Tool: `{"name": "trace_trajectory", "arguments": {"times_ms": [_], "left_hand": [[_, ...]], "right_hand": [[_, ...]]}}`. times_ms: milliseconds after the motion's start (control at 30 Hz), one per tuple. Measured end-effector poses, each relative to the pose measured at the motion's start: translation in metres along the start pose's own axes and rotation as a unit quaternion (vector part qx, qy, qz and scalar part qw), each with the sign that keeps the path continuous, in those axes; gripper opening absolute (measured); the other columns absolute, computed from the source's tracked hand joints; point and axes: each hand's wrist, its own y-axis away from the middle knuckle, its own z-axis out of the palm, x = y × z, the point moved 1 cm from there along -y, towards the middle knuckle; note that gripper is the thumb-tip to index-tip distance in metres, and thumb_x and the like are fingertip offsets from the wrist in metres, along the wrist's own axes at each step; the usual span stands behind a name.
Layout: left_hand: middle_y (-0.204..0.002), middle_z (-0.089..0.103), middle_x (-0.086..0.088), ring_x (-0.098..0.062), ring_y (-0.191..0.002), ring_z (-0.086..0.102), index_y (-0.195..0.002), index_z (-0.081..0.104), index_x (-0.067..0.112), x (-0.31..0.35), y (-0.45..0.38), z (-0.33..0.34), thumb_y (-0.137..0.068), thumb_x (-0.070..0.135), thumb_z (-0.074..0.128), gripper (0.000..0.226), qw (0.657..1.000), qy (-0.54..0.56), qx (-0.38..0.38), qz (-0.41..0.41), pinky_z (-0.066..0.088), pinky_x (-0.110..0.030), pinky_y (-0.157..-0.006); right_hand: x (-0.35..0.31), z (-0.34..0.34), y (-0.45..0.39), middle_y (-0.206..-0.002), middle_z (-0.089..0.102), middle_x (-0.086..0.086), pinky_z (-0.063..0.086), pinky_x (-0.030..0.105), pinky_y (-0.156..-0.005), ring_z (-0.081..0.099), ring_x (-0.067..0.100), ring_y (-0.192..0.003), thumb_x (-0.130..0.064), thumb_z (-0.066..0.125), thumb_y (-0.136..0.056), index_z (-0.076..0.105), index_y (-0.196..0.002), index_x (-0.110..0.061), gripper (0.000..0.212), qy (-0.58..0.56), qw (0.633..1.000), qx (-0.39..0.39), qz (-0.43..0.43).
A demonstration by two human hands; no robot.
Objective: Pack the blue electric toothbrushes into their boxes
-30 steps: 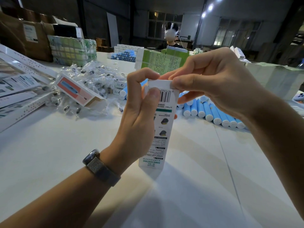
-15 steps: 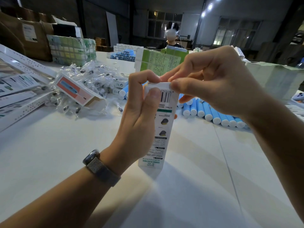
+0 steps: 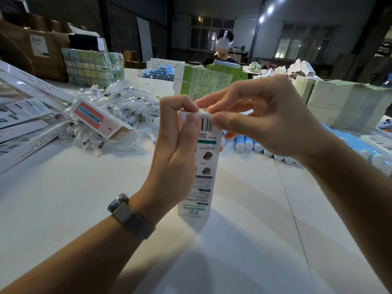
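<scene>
1. I am holding a white toothbrush box (image 3: 204, 166) upright in the middle of the scene, its bottom end standing on the white table (image 3: 63, 209); its printed back panel with a barcode near the top is facing me.
2. My left hand (image 3: 176, 158) is gripping the box's upper left side, thumb pressing on the panel beside the barcode and forefinger curling over the top edge.
3. My right hand (image 3: 267, 119) is pinching the top flap of the box between thumb and forefinger, with the other fingers curling loosely behind it. I cannot tell what is lying inside the box.
4. Just beyond the box, to the right, a row of blue electric toothbrushes (image 3: 252, 144) is lying side by side on the table, white ends toward me.
5. To the left, another box with a pink face (image 3: 99, 120) is lying tilted on a heap of small clear plastic bags (image 3: 118, 102), its near end standing open.
6. Flat white cartons (image 3: 23, 128) are stacking up at the far left edge.
7. On the far right, a tall stack of pale green folded sheets (image 3: 347, 105) is sitting on the table.
8. Far behind, a second pile of blue toothbrushes (image 3: 159, 73) is resting near a seated person (image 3: 222, 52).
</scene>
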Motion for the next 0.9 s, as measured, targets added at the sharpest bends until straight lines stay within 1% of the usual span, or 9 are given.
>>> {"name": "trace_trajectory", "arguments": {"times_ms": [133,233,400,500,633,700,767,833,900], "left_hand": [[-0.096,0.059,0.007,-0.034,-0.077,0.062,-0.108,0.037,0.031,-0.007,0.0,-0.001,-0.107,0.023,0.034,0.008,0.999,-0.035,-0.009,0.02,0.056,-0.056,-0.067],[-0.091,0.056,-0.012,-0.041,-0.073,0.057,-0.106,0.039,0.036,-0.008,-0.002,-0.003,-0.106,0.029,0.035,0.008,0.999,-0.044,-0.008,0.018,0.052,-0.054,-0.06],[-0.091,0.055,-0.011,-0.03,-0.073,0.058,-0.104,0.04,0.033,-0.007,-0.002,-0.002,-0.107,0.022,0.035,0.012,1.0,-0.016,0.008,-0.008,0.051,-0.045,-0.062],[-0.088,0.055,-0.003,-0.02,-0.072,0.058,-0.103,0.041,0.027,-0.005,-0.001,-0.002,-0.103,0.013,0.035,0.016,0.999,0.013,0.023,-0.027,0.051,-0.031,-0.06],[-0.082,0.057,0.005,-0.012,-0.07,0.06,-0.099,0.043,0.024,-0.002,-0.003,-0.004,-0.098,0.008,0.037,0.017,1.0,0.009,0.015,-0.009,0.049,-0.024,-0.059],[-0.08,0.057,-0.001,-0.019,-0.068,0.059,-0.099,0.044,0.025,-0.002,-0.003,-0.005,-0.098,0.008,0.038,0.018,1.0,-0.01,0.02,0.004,0.049,-0.03,-0.057],[-0.082,0.058,-0.002,-0.022,-0.069,0.059,-0.1,0.044,0.028,-0.004,-0.004,-0.004,-0.1,0.011,0.04,0.017,0.999,-0.037,0.03,0.001,0.049,-0.038,-0.057],[-0.082,0.059,0.006,-0.012,-0.069,0.061,-0.1,0.045,0.028,-0.006,-0.005,-0.004,-0.1,0.012,0.042,0.016,0.998,-0.036,0.046,-0.01,0.049,-0.031,-0.057],[-0.086,0.061,0.007,-0.008,-0.074,0.063,-0.098,0.047,0.025,-0.007,-0.008,-0.008,-0.098,0.011,0.043,0.014,0.998,-0.021,0.05,-0.013,0.05,-0.021,-0.06]], "right_hand": [[0.005,0.013,-0.001,-0.105,0.073,0.004,0.058,0.035,-0.074,0.069,0.017,-0.098,-0.014,0.07,-0.089,0.068,-0.097,-0.016,0.008,0.034,0.998,0.039,-0.029],[0.01,0.02,0.0,-0.103,0.072,0.007,0.057,0.042,-0.076,0.069,0.022,-0.098,-0.012,0.069,-0.089,0.068,-0.094,-0.012,0.005,0.026,0.997,0.071,-0.032],[0.011,0.03,0.001,-0.1,0.068,0.006,0.053,0.027,-0.073,0.064,0.019,-0.096,-0.015,0.07,-0.091,0.07,-0.095,-0.01,0.007,0.038,0.992,0.12,-0.016],[0.01,0.037,0.0,-0.098,0.065,0.008,0.046,0.021,-0.067,0.061,0.02,-0.091,-0.018,0.07,-0.09,0.069,-0.094,-0.007,0.012,0.08,0.986,0.146,-0.011],[0.005,0.029,-0.002,-0.096,0.064,0.006,0.051,0.023,-0.068,0.061,0.019,-0.091,-0.016,0.069,-0.088,0.066,-0.088,-0.004,0.013,0.063,0.992,0.109,-0.008],[0.003,0.025,-0.003,-0.096,0.065,0.003,0.049,0.018,-0.068,0.063,0.018,-0.091,-0.016,0.071,-0.088,0.069,-0.088,-0.003,0.013,0.067,0.994,0.09,-0.006],[0.003,0.026,-0.003,-0.103,0.063,0.001,0.052,0.024,-0.072,0.062,0.015,-0.096,-0.018,0.071,-0.089,0.072,-0.096,-0.008,0.012,0.113,0.988,0.107,0.003],[0.004,0.032,-0.002,-0.114,0.055,-0.002,0.053,0.03,-0.079,0.057,0.01,-0.103,-0.025,0.071,-0.09,0.07,-0.11,-0.015,0.022,0.151,0.982,0.108,0.029],[0.004,0.039,-0.001,-0.118,0.05,-0.002,0.051,0.027,-0.079,0.053,0.008,-0.103,-0.035,0.074,-0.085,0.06,-0.12,-0.019,0.04,0.162,0.983,0.068,0.059]]}}
